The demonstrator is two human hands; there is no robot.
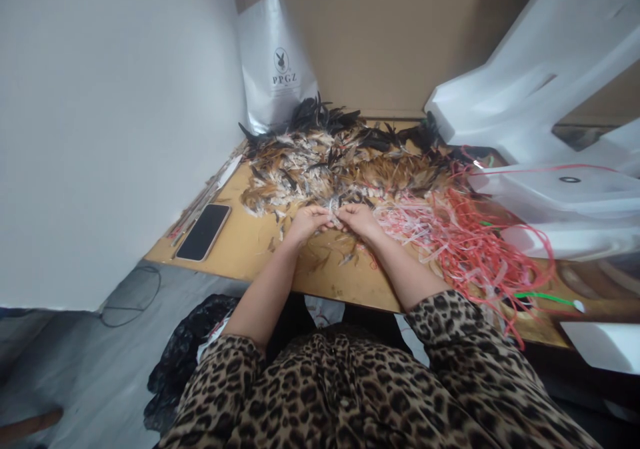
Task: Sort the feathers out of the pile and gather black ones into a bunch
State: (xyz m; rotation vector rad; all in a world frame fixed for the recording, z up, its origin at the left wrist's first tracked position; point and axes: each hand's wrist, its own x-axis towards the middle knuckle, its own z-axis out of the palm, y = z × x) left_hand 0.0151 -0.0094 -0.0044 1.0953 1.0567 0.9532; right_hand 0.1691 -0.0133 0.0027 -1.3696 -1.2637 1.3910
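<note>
White feather-like piece: held right at the grip, between the fingertips of both hands, above the wooden tabletop.
Left hand: thumb and fingers pinch the piece from its left side.
Right hand: thumb and fingers pinch the same piece from its right, the two sets of fingertips nearly meeting.
Table edges: the near edge runs just this side of the grip, beneath the forearms; the left edge slants away along the pale wall, beyond the phone.
Open room: most bare wood shows left of the grip, toward the smartphone; a narrower strip, strewn with loose feathers, lies on the near side.
Long axis: the piece seems to run away from the body, toward the pile; which end is its tip is too small to tell.
Feather pile: brown, cream and black, directly beyond the grip and close to the fingers.
Ribbon tangle: red and clear strips, near the right hand and spreading rightward over the table.
PPGZ bag: silvery, upright, behind the pile, to the grip's far left.
</note>
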